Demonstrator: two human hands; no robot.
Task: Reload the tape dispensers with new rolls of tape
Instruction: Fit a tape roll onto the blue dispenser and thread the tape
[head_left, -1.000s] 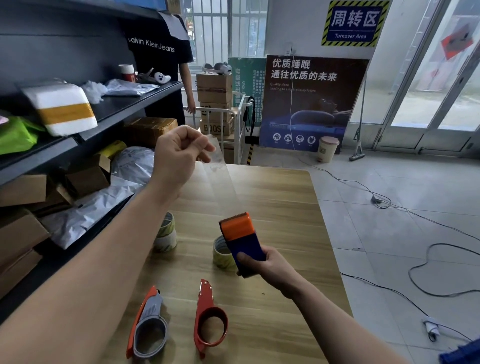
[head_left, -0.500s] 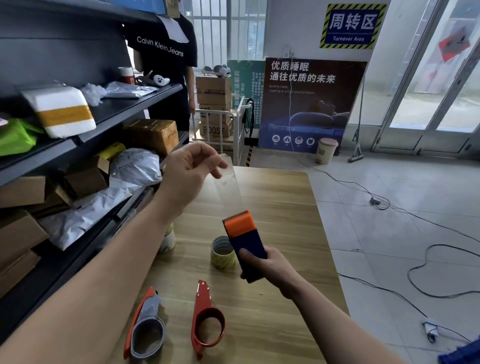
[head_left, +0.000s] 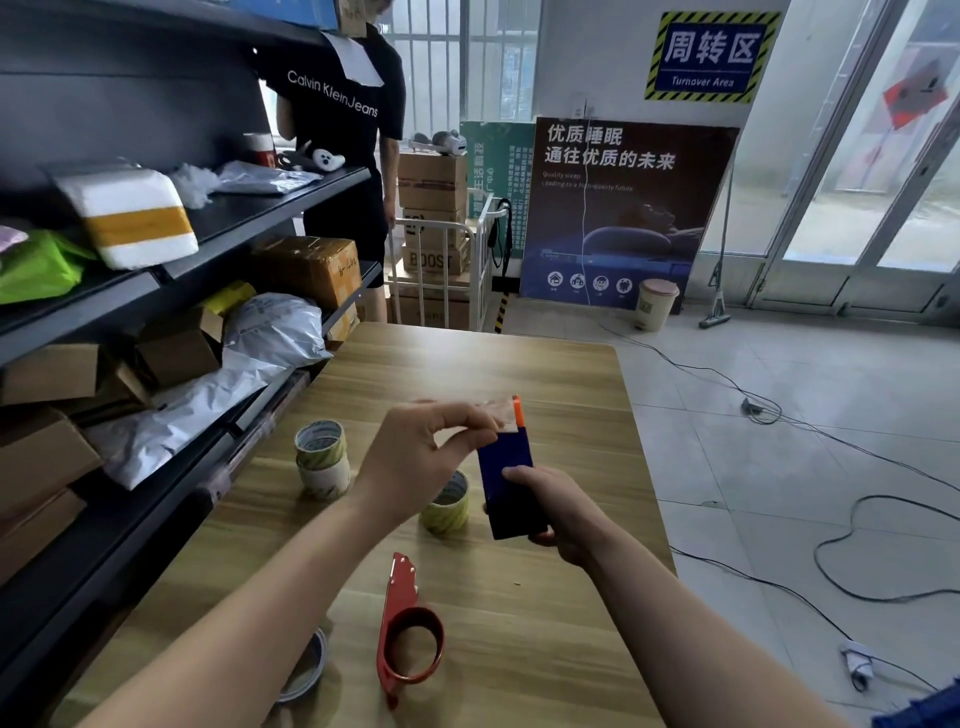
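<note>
Blue-bodied tape dispenser (head_left: 506, 480) with an orange front lip, held upright at centre frame above the wooden table (head_left: 545, 384); the right hand (head_left: 558, 512) is wrapped around its lower half. The left hand (head_left: 423, 457) has thumb and fingertips pressed together at the orange lip, apparently pinching the free end of clear tape, though the film itself is too faint to confirm. Judged risks: the end may slip from the pinch and fall back onto the roll, or fold and stick to itself or to the fingers; a skewed pull would likely lay the tape crooked across the lip. Just left of the dispenser stands 1 loose tape roll (head_left: 447, 501); further left, a stack of 2 rolls (head_left: 320, 460). Lower centre, an empty red dispenser (head_left: 408, 631) lies flat, and a grey dispenser (head_left: 306, 667) shows partly behind the left forearm; both appear unloaded.
</note>
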